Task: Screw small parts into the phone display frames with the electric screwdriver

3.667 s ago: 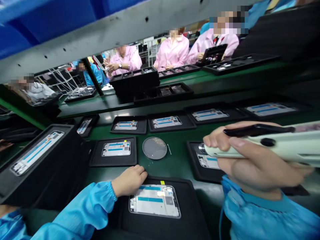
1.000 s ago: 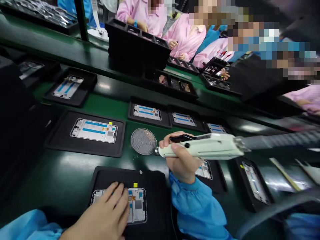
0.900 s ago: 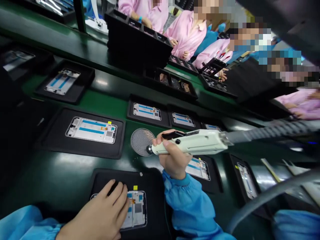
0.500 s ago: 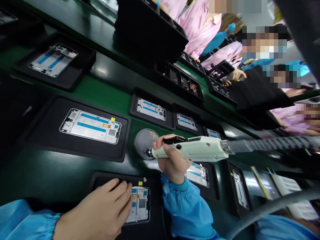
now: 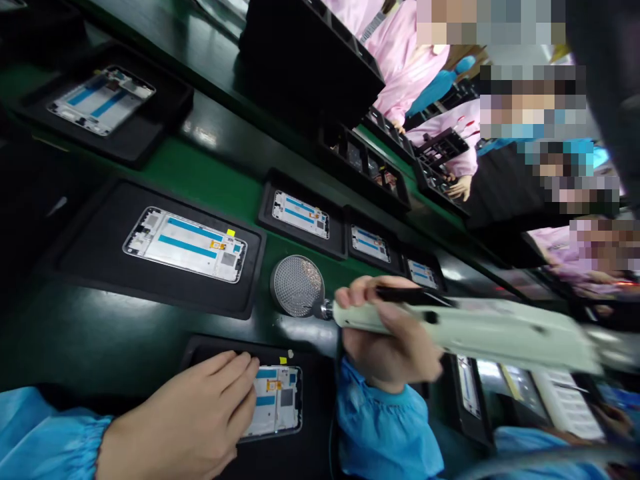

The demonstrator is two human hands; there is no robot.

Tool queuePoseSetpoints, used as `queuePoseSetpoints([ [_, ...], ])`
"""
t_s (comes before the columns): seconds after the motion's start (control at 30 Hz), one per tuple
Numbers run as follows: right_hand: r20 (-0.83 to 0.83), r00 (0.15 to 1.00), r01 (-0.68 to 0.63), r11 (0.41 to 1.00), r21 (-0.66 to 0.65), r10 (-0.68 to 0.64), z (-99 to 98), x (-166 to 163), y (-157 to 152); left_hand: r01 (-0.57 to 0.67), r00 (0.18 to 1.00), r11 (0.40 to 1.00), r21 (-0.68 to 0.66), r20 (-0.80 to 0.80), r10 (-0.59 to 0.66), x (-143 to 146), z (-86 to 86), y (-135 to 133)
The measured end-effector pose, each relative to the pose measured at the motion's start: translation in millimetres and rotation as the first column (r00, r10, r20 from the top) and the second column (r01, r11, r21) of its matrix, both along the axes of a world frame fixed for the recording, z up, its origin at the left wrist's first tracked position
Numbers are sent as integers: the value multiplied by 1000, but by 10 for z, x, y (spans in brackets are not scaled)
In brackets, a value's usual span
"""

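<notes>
My right hand (image 5: 395,333) is wrapped around a pale green electric screwdriver (image 5: 500,333), a little blurred by motion. The tool's tip points left, at the near right rim of a round perforated screw dish (image 5: 295,277), where small screws lie on the surface. Whether a screw sits on the tip I cannot make out. My left hand (image 5: 185,413) lies with fingers stretched out over the left part of a phone frame (image 5: 277,403), covering it. The frame's right end shows blue strips and a yellow tab, and it rests in a black tray (image 5: 315,400).
Another phone frame (image 5: 185,245) lies in a black tray at left, and one more (image 5: 103,100) beyond it. Smaller-looking trayed frames (image 5: 301,213) line the green bench to the right. A tall black box (image 5: 305,73) stands behind. Co-workers in pink and blue sleeves are across the bench.
My right hand and the screwdriver have moved right, and the tool's rear has swung toward me. The tip has shifted to the dish's right rim. My left hand stays on the phone frame.
</notes>
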State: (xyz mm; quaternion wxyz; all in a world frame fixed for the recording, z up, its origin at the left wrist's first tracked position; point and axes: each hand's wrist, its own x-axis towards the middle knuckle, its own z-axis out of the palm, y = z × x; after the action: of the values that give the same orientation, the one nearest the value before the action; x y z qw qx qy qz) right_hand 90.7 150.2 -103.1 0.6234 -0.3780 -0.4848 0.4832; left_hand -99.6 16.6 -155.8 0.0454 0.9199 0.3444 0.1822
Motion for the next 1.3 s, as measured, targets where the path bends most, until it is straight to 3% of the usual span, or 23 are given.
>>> queuePoseSetpoints([
  [0.17, -39, 999, 37, 999, 1, -36, 386, 157, -225, -32, 998, 998, 52, 50, 29, 8, -109, -36],
  [0.4, 41, 998, 42, 998, -35, -41, 506, 171, -394, -14, 998, 997, 73, 60, 10, 22, -173, -58],
  [0.53, 76, 997, 8, 997, -78, -2, 433, 59, -519, -9, 998, 998, 62, 60, 5, 30, -178, -62],
  [0.83, 182, 946, -259, 963, -74, 268, 42, -143, -763, 19, 998, 999, 39, 53, -21, 36, -157, -47],
  [1.3, 221, 933, -267, 958, -108, 285, -8, -187, -764, 42, 998, 999, 17, 50, -43, 53, -135, -45],
])
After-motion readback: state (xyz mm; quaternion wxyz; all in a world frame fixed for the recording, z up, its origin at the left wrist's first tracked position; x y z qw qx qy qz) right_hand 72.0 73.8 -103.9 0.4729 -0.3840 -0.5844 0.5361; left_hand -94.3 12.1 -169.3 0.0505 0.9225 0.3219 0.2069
